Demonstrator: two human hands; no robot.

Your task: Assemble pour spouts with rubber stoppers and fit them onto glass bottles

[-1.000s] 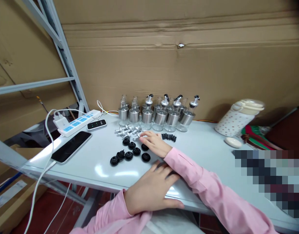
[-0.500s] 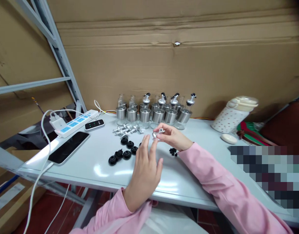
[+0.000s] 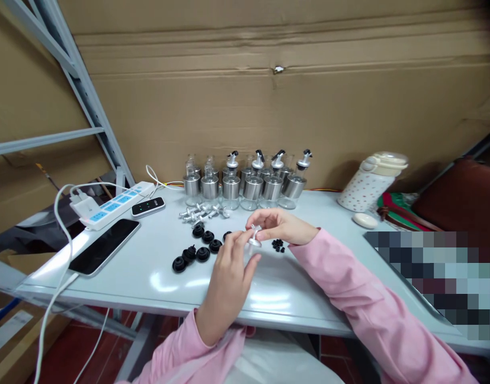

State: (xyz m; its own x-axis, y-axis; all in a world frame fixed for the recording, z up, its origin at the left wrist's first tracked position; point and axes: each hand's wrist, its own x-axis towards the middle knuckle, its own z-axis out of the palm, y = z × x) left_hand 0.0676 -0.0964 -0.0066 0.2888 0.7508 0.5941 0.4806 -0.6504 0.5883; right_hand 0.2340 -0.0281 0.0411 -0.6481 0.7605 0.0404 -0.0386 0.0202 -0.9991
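Note:
My right hand (image 3: 287, 226) holds a small silver pourer spout (image 3: 255, 240) between thumb and fingers, its round flared base facing down. Just left of it is my left hand (image 3: 231, 272), fingers stretched out with the thumb apart; the fingertips reach the spout, and whether they touch it I cannot tell. Black rubber stoppers (image 3: 203, 254) lie scattered left of my hands. Behind them is a pile of silver spouts (image 3: 200, 213). Tiny black caps (image 3: 278, 245) sit in a cluster under my right wrist.
Glass bottles with steel sleeves (image 3: 231, 189) stand in rows at the back, several with pourers fitted. To the left are a phone (image 3: 104, 248), a small black device (image 3: 147, 206) and a power strip (image 3: 120, 205) with cables. A dotted flask (image 3: 368, 184) and white oval object (image 3: 364, 220) are right.
The spout has been turned so its flared base faces down, and it is slightly lower. My left fingers have come closer to it. The whole view has shifted slightly.

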